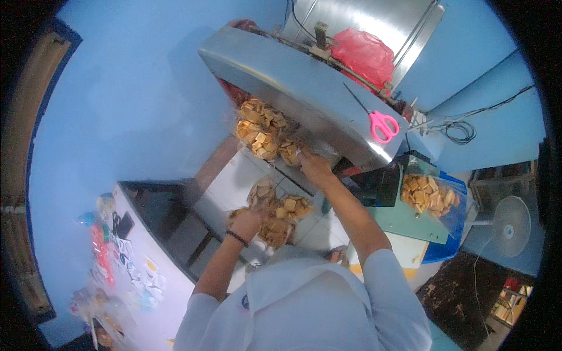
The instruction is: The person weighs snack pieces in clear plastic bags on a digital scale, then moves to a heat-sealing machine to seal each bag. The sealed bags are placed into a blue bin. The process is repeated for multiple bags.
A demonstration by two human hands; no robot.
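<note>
My left hand (249,221), with a dark band at the wrist, is closed among several clear plastic bags of golden-brown snack pieces (276,232). These bags hang or rest in a cluster around its fingers, above the white tiled floor; their gathered tops are hidden by the hand. My right hand (315,167) reaches forward beneath the edge of a metal-topped unit (303,96) and grips a small bag of snack pieces (290,152). Just left of that hand, more filled bags (261,131) are bunched together under the same edge.
Pink-handled scissors (383,126) lie on the metal top, near a red plastic bag (364,55). At right, an open-looking clear bag of snacks (428,195) rests over a green panel (410,226) and blue tub (456,237). A white table (171,298) at left carries a phone (124,225).
</note>
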